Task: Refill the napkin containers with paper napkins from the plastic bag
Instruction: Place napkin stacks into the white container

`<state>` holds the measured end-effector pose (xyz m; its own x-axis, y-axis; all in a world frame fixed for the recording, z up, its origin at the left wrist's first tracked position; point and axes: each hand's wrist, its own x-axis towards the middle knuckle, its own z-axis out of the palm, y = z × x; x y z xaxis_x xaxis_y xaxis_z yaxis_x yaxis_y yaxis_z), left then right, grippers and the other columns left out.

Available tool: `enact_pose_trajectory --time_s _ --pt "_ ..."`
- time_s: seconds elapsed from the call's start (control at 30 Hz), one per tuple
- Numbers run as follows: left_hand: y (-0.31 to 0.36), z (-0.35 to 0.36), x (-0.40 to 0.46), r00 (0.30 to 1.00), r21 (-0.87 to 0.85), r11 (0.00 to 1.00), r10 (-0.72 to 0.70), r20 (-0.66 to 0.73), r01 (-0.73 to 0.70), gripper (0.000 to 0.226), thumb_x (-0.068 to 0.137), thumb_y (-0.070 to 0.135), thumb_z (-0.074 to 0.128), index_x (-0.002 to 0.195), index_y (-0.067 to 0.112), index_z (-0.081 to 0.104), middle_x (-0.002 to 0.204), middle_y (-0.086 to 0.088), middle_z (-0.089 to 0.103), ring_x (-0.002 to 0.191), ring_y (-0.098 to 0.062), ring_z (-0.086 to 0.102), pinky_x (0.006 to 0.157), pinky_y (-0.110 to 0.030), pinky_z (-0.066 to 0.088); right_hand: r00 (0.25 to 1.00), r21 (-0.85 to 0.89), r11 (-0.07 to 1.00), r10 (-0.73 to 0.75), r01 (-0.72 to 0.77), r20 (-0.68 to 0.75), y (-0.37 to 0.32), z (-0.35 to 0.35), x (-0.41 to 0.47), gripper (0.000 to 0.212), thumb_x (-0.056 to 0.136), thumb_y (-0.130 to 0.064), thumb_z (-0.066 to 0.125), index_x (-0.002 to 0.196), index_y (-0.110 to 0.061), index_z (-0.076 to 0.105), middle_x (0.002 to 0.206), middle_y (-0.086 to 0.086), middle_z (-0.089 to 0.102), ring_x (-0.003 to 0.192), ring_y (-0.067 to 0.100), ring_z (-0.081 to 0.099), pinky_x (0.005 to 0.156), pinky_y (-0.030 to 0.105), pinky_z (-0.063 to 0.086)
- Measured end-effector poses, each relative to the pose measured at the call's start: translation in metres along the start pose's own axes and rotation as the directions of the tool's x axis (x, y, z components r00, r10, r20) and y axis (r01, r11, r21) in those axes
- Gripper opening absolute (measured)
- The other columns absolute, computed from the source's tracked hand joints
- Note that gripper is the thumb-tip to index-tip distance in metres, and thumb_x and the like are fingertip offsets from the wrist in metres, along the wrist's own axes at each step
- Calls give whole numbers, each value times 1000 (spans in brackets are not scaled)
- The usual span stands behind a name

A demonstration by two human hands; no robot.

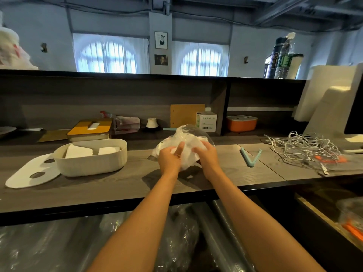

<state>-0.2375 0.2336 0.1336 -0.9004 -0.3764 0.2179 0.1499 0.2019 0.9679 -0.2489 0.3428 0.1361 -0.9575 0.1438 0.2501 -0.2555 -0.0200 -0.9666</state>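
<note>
Napkin bag: plastic bag (183, 146), centre of the head view, on the counter (117, 185); light, soft, slippery film, best gathered at its loose top.
Left hand (170, 159): curled, grasping the bag's near side.
Right hand (207, 154): curled, gripping its right side.
Container (91, 160): centre left, partly filled.

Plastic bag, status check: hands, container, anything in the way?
Left hand and right hand both grip the plastic bag on the counter. Cream container open, some napkins inside, lid beside it. Path to it clear.
</note>
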Motion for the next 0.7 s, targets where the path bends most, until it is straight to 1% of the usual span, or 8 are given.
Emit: enact_pose_trajectory --time_s 0.1,0.17,0.27,0.33,0.43,0.5,0.6,0.7 --pt "-3 3 -1 970 -2 993 112 215 -115 12 91 27 68 95 16 69 95 -4 70 91 -23 65 83 -43 54 979 219 971 130 -94 -157 6 -7 7 33 84 -7 68 116 -9 64 109 12 67 103 29 65 85 43 57" --pt "-3 4 -4 944 -68 994 100 313 -83 19 89 19 69 107 14 69 101 -3 72 95 -22 67 80 -36 57 977 253 961 152 -111 -152 7 -10 7 30 88 -11 67 118 -8 63 110 13 67 98 28 66 82 44 58" --pt "-1 6 -3 921 -78 997 31 387 -1 33 91 20 62 124 13 60 111 -4 68 101 -22 66 81 -34 56 990 162 981 119 -105 -78 1 -6 4 18 97 -17 56 115 -14 59 109 8 65 93 20 64 76 38 57" --pt "1 8 -1 915 -20 999 -24 403 35 38 96 30 54 131 15 54 123 -3 62 110 -21 60 92 -39 52 992 58 992 111 -108 -60 0 0 6 31 102 -25 48 129 -12 52 119 4 60 102 18 57 82 33 49" --pt "2 13 0 931 52 999 -24 365 5 42 101 35 46 136 12 50 130 -6 58 115 -24 56 96 -41 50 994 2 995 103 -103 -20 -1 10 5 52 103 -37 42 147 -11 35 141 8 48 125 23 48 102 38 42" --pt "0 13 2 954 42 999 1 299 -14 40 102 34 45 133 10 51 129 -9 60 115 -26 57 100 -44 49 994 8 994 107 -107 -4 0 13 4 48 102 -36 41 144 -12 41 140 8 48 128 26 46 107 44 40" --pt "-2 10 5 987 -51 999 -8 163 16 35 102 31 44 131 12 51 126 -10 61 111 -27 59 100 -44 48 992 -97 991 101 -94 79 1 11 1 20 96 -19 49 111 -12 60 117 9 60 110 26 56 90 39 50" --pt "-4 8 5 998 -76 997 -21 59 25 36 101 31 47 130 11 52 120 -7 61 104 -24 57 87 -36 48 987 -206 979 36 -3 157 5 10 -1 19 92 -10 53 103 -10 68 104 6 68 98 21 62 87 38 54"
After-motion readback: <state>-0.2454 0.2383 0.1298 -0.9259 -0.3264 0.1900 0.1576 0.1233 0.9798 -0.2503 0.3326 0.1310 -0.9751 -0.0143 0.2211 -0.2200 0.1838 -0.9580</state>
